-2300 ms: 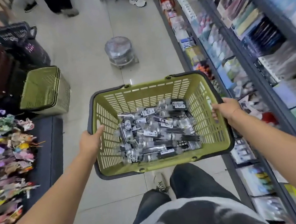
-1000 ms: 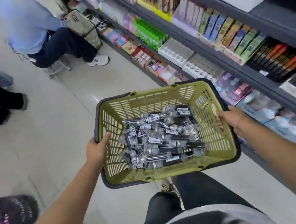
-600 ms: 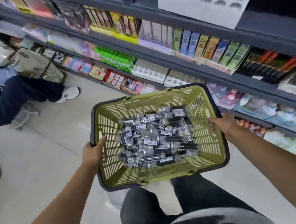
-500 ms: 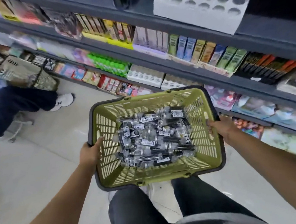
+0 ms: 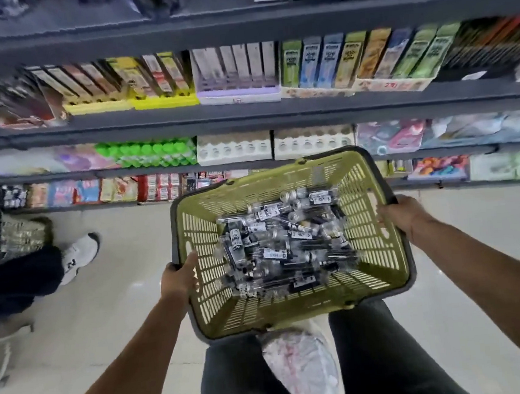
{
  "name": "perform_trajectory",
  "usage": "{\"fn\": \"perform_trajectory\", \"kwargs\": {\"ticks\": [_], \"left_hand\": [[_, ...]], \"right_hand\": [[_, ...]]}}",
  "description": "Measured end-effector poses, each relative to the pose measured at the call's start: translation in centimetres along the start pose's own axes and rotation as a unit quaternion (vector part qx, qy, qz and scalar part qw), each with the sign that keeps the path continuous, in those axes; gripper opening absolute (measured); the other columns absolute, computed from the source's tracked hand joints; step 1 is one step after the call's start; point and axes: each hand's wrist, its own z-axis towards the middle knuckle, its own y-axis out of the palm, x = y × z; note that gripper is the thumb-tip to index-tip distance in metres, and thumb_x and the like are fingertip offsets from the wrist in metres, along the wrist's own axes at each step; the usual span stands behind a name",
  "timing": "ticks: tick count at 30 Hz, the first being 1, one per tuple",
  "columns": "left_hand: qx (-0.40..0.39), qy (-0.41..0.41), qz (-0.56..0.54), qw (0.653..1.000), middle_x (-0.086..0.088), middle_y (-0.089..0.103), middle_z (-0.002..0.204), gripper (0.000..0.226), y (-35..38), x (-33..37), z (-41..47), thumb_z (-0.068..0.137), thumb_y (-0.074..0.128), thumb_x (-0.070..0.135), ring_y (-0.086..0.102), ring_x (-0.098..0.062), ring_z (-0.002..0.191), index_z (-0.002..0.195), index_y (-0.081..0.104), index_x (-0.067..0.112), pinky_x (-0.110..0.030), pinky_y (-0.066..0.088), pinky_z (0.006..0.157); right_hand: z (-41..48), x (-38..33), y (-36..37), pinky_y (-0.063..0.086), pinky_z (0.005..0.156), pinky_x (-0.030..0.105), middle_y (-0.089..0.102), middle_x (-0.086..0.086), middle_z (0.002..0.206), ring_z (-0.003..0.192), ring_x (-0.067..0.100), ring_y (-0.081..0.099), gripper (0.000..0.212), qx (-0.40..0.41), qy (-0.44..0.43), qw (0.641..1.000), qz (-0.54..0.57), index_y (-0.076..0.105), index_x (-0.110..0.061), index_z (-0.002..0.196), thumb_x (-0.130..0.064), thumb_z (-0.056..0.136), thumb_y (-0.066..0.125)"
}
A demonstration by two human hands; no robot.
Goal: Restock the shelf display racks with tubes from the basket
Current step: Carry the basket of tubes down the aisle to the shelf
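I hold a green plastic basket (image 5: 374, 240) with a dark rim in front of me, tilted slightly. Its bottom is covered with several clear tubes (image 5: 283, 242) with black-and-white labels. My left hand (image 5: 179, 276) grips the basket's left rim, thumb inside. My right hand (image 5: 405, 214) grips the right rim. Just beyond the basket, two white display racks (image 5: 271, 145) with round holes stand side by side on a grey shelf, their holes looking unfilled.
Grey shelving (image 5: 244, 115) runs across the view, packed with coloured boxes and green-capped bottles (image 5: 146, 153). A seated person's leg and white shoe (image 5: 77, 257) are at the left on the floor. A plastic-covered stool (image 5: 303, 367) sits between my legs.
I have turned from the aisle to face the shelving squarely. The white racks now lie straight ahead of the basket. Both hands keep their grip on the rim.
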Motion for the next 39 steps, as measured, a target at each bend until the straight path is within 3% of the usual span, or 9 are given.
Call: {"fn": "perform_trajectory", "kwargs": {"ticks": [9,13,15,19,24,27,32,36,39], "left_hand": [[-0.037,0.032,0.057,0.997,-0.007,0.057,0.072,0.045,2.3,-2.8,12.4,0.089,0.06,0.048,0.053,-0.021,0.062,0.104,0.059,0.005,-0.029,0.042,0.054],[-0.04,0.032,0.051,0.997,-0.008,0.059,0.073,0.048,6.0,-6.7,18.1,0.087,0.062,0.048,0.054,-0.022,0.062,0.105,0.059,0.004,-0.03,0.044,0.057],[-0.043,0.023,0.039,0.998,-0.009,0.062,0.08,0.049,8.2,-8.8,20.7,0.086,0.063,0.05,0.058,-0.025,0.069,0.108,0.059,0.006,-0.035,0.049,0.065],[-0.041,0.042,0.003,0.998,-0.01,0.065,0.086,0.045,12.5,-12.1,25.3,0.086,0.064,0.047,0.062,-0.029,0.075,0.106,0.057,0.007,-0.04,0.053,0.073],[-0.009,0.096,-0.02,0.995,-0.008,0.063,0.078,0.042,16.8,-14.9,29.0,0.089,0.06,0.047,0.06,-0.028,0.068,0.098,0.055,0.006,-0.037,0.051,0.065],[0.009,0.124,-0.039,0.992,-0.003,0.055,0.066,0.043,18.4,-16.1,30.7,0.086,0.06,0.055,0.052,-0.025,0.06,0.084,0.052,0.013,-0.034,0.044,0.062],[0.014,0.157,-0.037,0.987,-0.006,0.053,0.066,0.05,19.8,-14.5,33.9,0.073,0.057,0.068,0.051,-0.028,0.064,0.076,0.051,0.019,-0.044,0.047,0.067],[0.004,0.178,-0.024,0.984,-0.006,0.052,0.068,0.049,20.6,-13.6,34.8,0.078,0.054,0.067,0.049,-0.029,0.065,0.082,0.053,0.018,-0.039,0.042,0.065],[-0.003,0.162,-0.016,0.987,-0.007,0.052,0.07,0.049,21.0,-13.3,35.2,0.087,0.051,0.061,0.048,-0.025,0.06,0.095,0.055,0.012,-0.034,0.041,0.059]], "right_hand": [[4.9,5.7,8.5,0.055,0.073,0.032,0.064,0.01,0.079,0.073,0.025,0.063,0.015,0.028,0.062,0.993,0.095,0.056,-0.005,0.104,-0.009,0.089,0.058],[9.3,8.8,12.0,0.05,0.047,0.018,0.06,0.009,0.075,0.062,0.019,0.058,0.007,0.027,0.074,0.992,0.094,0.054,-0.005,0.098,-0.005,0.091,0.054],[11.9,10.4,13.5,0.048,0.044,0.017,0.059,0.009,0.074,0.055,0.016,0.057,0.004,0.033,0.078,0.992,0.095,0.054,-0.007,0.091,-0.003,0.091,0.053],[17.9,13.5,16.6,0.052,0.05,0.024,0.058,0.008,0.075,0.059,0.019,0.056,0.014,0.067,0.062,0.994,0.066,0.054,-0.012,0.079,-0.001,0.087,0.056],[23.9,17.2,19.6,0.054,0.079,0.043,0.066,0.01,0.087,0.076,0.027,0.064,0.014,0.099,0.066,0.989,0.091,0.054,-0.009,0.096,0.0,0.085,0.054],[26.1,18.2,20.6,0.054,0.073,0.04,0.068,0.011,0.092,0.08,0.029,0.067,0.015,0.116,0.061,0.987,0.094,0.056,-0.011,0.095,-0.005,0.082,0.051],[27.3,19.1,21.6,0.054,0.072,0.044,0.066,0.016,0.084,0.077,0.034,0.064,0.026,0.171,0.03,0.98,0.099,0.061,-0.009,0.097,-0.013,0.074,0.049],[26.8,18.9,21.4,0.054,0.085,0.042,0.055,0.009,0.091,0.081,0.024,0.055,0.013,0.134,-0.002,0.986,0.095,0.057,-0.012,0.096,-0.013,0.084,0.052],[26.6,18.8,21.4,0.053,0.082,0.038,0.057,0.012,0.095,0.086,0.025,0.057,0.032,0.156,-0.002,0.985,0.077,0.06,-0.002,0.113,-0.014,0.085,0.052]]}}
